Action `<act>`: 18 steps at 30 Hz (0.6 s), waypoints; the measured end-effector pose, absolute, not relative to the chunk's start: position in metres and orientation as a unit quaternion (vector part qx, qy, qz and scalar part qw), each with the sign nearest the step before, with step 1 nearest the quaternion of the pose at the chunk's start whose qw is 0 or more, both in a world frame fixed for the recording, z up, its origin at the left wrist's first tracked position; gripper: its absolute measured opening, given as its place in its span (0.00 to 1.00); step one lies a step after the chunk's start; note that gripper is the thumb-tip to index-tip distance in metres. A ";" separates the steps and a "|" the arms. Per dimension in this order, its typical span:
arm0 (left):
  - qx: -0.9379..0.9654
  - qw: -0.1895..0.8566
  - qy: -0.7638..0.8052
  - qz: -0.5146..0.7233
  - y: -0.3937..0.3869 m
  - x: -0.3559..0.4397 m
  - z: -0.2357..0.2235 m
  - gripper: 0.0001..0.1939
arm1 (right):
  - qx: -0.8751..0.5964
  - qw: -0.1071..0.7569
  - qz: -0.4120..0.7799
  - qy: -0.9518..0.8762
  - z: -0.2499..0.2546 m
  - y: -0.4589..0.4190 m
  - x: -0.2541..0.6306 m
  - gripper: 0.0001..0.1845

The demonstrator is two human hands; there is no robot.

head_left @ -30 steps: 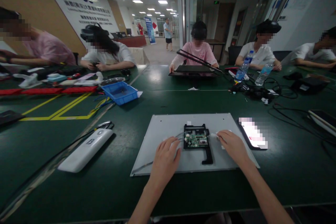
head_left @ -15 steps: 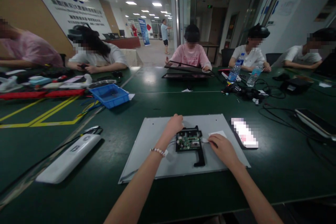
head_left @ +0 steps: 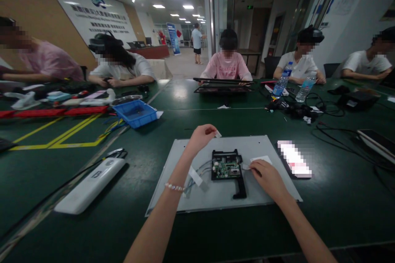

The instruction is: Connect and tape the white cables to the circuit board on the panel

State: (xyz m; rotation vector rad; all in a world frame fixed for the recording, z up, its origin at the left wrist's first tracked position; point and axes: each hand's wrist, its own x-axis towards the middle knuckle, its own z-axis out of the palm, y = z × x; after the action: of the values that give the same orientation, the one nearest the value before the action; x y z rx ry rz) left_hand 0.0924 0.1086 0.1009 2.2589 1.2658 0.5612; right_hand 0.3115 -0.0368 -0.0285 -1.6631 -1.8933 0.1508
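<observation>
A grey flat panel (head_left: 173, 172) lies on the table before me. On its middle sits a green circuit board (head_left: 226, 168) in a black bracket (head_left: 241, 189). Over the panel's far part, my left hand (head_left: 202, 136) pinches a small white strip (head_left: 218, 134) that looks like tape. My right hand (head_left: 266, 176) has its fingertips closed on a pale strip (head_left: 246, 167) at the board's right edge. Thin wires (head_left: 200, 170) run left from the board, and a longer white strip (head_left: 196, 175) lies across them. Behind my right fingers is a white piece (head_left: 261, 159) on the panel.
A phone (head_left: 293, 159) lies right of the panel. To the left are a white elongated device (head_left: 92, 183) with a cable and a blue tray (head_left: 135, 117). Two water bottles (head_left: 282, 80) stand far right. Several people sit around the table, one behind a dark flat screen (head_left: 224, 89).
My left hand has risen away from the board, bringing the small white strip into sight. My right hand stays at the board's right edge. The whole view has shifted slightly.
</observation>
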 end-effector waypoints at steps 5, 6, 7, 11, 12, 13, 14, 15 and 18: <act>0.872 0.208 0.374 0.239 0.015 0.084 0.133 0.11 | -0.623 0.303 0.057 -0.719 -0.033 -0.036 0.311 0.12; 0.882 0.200 0.370 0.215 0.003 0.083 0.129 0.12 | -0.622 0.303 0.055 -0.720 -0.035 -0.036 0.312 0.12; 0.887 0.195 0.370 0.196 -0.003 0.083 0.122 0.12 | -0.620 0.302 0.053 -0.722 -0.036 -0.036 0.312 0.12; 0.871 0.210 0.399 0.196 0.023 0.076 0.087 0.10 | -0.617 0.302 0.054 -0.724 -0.040 -0.036 0.314 0.12; 0.861 0.206 0.413 0.214 0.037 0.074 0.079 0.09 | -0.618 0.301 0.055 -0.724 -0.041 -0.036 0.314 0.12; 0.853 0.194 0.427 0.230 0.052 0.073 0.072 0.09 | -0.617 0.300 0.057 -0.725 -0.041 -0.036 0.314 0.12; 0.850 0.189 0.434 0.232 0.065 0.073 0.065 0.08 | -0.618 0.299 0.058 -0.725 -0.041 -0.037 0.314 0.12; 0.852 0.194 0.431 0.226 0.077 0.074 0.058 0.08 | -0.618 0.299 0.058 -0.724 -0.041 -0.037 0.314 0.12; 0.854 0.186 0.439 0.210 0.103 0.084 0.035 0.09 | -0.618 0.299 0.062 -0.724 -0.042 -0.037 0.314 0.12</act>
State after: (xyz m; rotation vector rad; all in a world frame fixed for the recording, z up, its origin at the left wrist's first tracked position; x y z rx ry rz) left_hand 0.0841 0.1028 0.0353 2.4042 1.2369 0.5922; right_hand 0.3139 -0.0370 -0.0417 -1.6417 -1.9239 0.1643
